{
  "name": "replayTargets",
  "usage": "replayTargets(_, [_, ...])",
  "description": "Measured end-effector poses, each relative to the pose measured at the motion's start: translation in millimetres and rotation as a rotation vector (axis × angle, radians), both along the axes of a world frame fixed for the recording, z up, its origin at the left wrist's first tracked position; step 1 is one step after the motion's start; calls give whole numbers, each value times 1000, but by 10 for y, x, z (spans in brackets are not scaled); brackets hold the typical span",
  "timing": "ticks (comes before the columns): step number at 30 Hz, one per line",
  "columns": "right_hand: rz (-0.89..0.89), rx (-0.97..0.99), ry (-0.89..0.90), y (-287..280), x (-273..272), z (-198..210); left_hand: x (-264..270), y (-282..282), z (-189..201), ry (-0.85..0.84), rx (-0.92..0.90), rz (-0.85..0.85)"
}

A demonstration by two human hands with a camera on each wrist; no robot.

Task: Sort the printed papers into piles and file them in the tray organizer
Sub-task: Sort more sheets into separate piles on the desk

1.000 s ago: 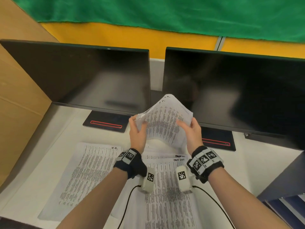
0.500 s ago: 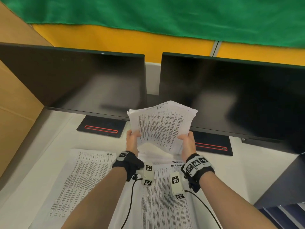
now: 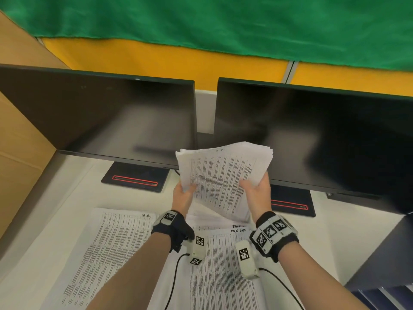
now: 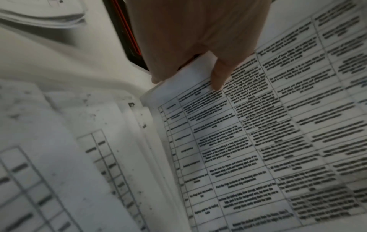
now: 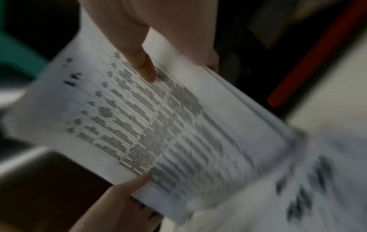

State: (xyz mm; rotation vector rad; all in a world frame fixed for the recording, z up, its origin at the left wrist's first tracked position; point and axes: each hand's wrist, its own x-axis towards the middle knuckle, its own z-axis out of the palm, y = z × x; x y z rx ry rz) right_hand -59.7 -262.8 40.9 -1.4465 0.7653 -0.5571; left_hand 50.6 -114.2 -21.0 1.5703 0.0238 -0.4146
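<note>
Between the two hands, lifted off the desk (image 3: 55,231), a thick stack of printed papers (image 3: 223,173) stands tilted, its top edges fanned and slightly uneven. The left hand (image 3: 183,198) pinches the stack's left edge, thumb (image 4: 220,73) flat on the printed face and the other fingers curled behind the sheets. The right hand (image 3: 257,193) grips the right edge the same way, thumb (image 5: 143,66) on the front, fingers wrapped round the back.

The sheets are thin white paper, soft enough to bow, covered in ruled tables of small black type. The type is too fine and blurred to read; a short handwritten mark at the top of the front sheet cannot be made out either.

Below the fingers, flat on the white desk, lie more printed pages. The left pile (image 3: 107,249) carries handwriting that looks like "H.R." at its top corner. The pile under the wrists (image 3: 223,285) is headed with what seems to be "Task List", twice, on overlapping sheets.

Beyond the fingertips stand two dark, glossy monitors (image 3: 100,117), each on a flat black base with a red-outlined slot (image 3: 135,181). At the lower right corner, dark blue slatted shelves (image 3: 384,298), possibly the tray organizer, are cut off by the frame. Brown cardboard (image 3: 15,135) stands at the left.
</note>
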Motion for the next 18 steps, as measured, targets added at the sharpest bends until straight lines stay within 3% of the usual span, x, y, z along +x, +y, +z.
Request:
replayTargets(4, [23,-507,-67,-14,-103,345,11,35,-70,3,31,14])
replayTargets(8, [83,-1004,64,-18,-113,451,-8,49,-50,-21,12,-17])
replayTargets(11, [144,-1033,145,-10,-148,425,4,74,-39,-30,40,-56])
replayTargets(18, [96,-977,122,58,-168,473,-32,99,-24,-43,74,-107])
